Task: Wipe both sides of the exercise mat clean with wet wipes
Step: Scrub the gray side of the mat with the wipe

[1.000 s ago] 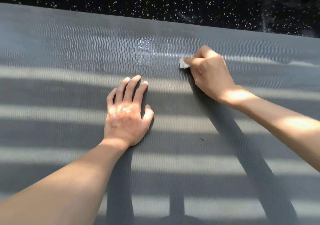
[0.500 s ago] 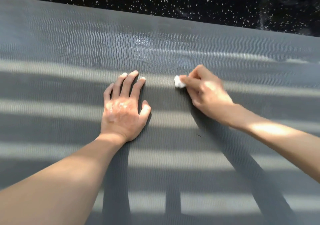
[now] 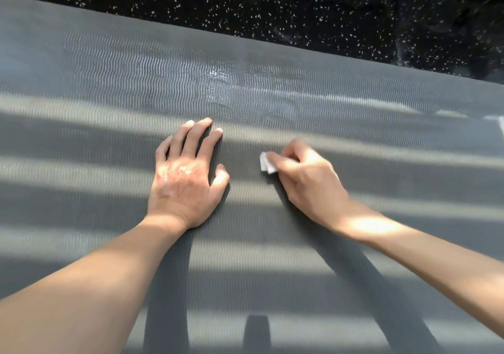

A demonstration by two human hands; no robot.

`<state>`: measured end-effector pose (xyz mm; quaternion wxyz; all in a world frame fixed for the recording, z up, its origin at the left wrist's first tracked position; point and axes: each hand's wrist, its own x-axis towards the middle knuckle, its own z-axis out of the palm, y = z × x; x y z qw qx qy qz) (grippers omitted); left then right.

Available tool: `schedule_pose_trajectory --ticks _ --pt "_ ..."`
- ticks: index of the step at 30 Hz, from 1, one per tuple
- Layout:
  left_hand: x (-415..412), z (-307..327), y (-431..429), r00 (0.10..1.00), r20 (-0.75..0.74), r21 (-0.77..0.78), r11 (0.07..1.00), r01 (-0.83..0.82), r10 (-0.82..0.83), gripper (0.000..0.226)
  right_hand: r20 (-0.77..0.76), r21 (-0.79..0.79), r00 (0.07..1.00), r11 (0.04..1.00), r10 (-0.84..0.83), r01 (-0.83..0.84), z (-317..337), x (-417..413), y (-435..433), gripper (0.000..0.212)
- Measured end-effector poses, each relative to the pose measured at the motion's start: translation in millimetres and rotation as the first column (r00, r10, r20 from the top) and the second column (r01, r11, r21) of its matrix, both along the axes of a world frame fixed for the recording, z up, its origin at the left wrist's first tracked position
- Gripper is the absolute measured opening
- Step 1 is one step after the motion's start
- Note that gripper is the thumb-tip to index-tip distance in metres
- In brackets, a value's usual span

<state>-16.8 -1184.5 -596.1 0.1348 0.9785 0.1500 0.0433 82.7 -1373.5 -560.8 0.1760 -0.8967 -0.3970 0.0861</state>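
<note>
A grey exercise mat (image 3: 95, 86) with a wavy ribbed texture fills most of the head view, striped by sunlight and shadow. My left hand (image 3: 185, 179) lies flat on the mat with fingers straight, pressing it down. Just to its right, my right hand (image 3: 305, 182) pinches a small folded white wet wipe (image 3: 266, 162) against the mat; only the wipe's left end shows past the fingers. A wet, shiny patch (image 3: 218, 81) glistens on the mat beyond the hands.
Black rubber flooring with white speckles (image 3: 272, 7) runs along the mat's far edge. A small white object (image 3: 500, 127) shows at the right frame edge on the mat. Shadows of both arms fall towards me.
My right hand has dragged the wipe from the far wet area back towards me, level with my left hand. The left hand has stayed flat in place.
</note>
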Motion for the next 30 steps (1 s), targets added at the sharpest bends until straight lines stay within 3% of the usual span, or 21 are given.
schedule_pose_trajectory --ticks 2,4,5,6,9,12,17,19,23,25,30 --pt "-1 -1 0 1.0 -0.011 0.001 1.0 0.004 -0.004 0.059 -0.074 -0.102 0.982 0.978 0.174 -0.181 6 -37 -27 0.02" --pt "-2 -1 0 1.0 -0.009 0.005 1.0 0.001 -0.001 0.059 0.008 -0.173 0.959 0.945 0.285 -0.279 11 -40 -29 0.023" --pt "-1 -1 0 1.0 -0.005 0.009 1.0 0.001 -0.001 0.059 0.056 -0.134 0.962 0.957 0.266 -0.257 6 -31 -25 0.025" --pt "-1 -1 0 1.0 -0.002 0.01 1.0 0.0 0.0 0.059 0.005 -0.038 0.988 0.987 0.154 -0.154 3 -17 -18 0.028" --pt "-1 -1 0 1.0 0.003 0.015 1.0 0.003 -0.003 0.059 0.059 0.028 0.996 0.998 0.062 -0.064 -2 27 10 0.036" --pt "-1 -1 0 1.0 -0.002 0.01 1.0 0.007 -0.007 0.06 0.049 0.019 0.999 1.0 -0.002 0.001 -4 16 9 0.021" --pt "-1 -1 0 1.0 -0.009 0.017 1.0 0.009 -0.009 0.06 0.041 -0.089 0.976 0.974 0.212 -0.208 -2 -36 -19 0.021" --pt "-1 -1 0 1.0 0.003 0.021 1.0 0.012 -0.012 0.06 -0.048 -0.045 0.989 0.989 0.137 -0.139 -6 -20 -10 0.02" --pt "-1 -1 0 1.0 0.022 0.025 1.0 0.009 -0.009 0.059 0.037 0.041 0.999 0.999 0.009 -0.01 -7 17 14 0.029" --pt "-1 -2 0 1.0 0.025 0.024 1.0 0.012 -0.013 0.059 0.059 0.028 0.998 0.999 -0.026 0.024 -9 2 7 0.022" --pt "-2 -3 -1 1.0 0.028 0.025 1.0 0.007 -0.008 0.059 -0.069 0.043 0.99 0.992 0.124 -0.121 -3 -58 -35 0.015"
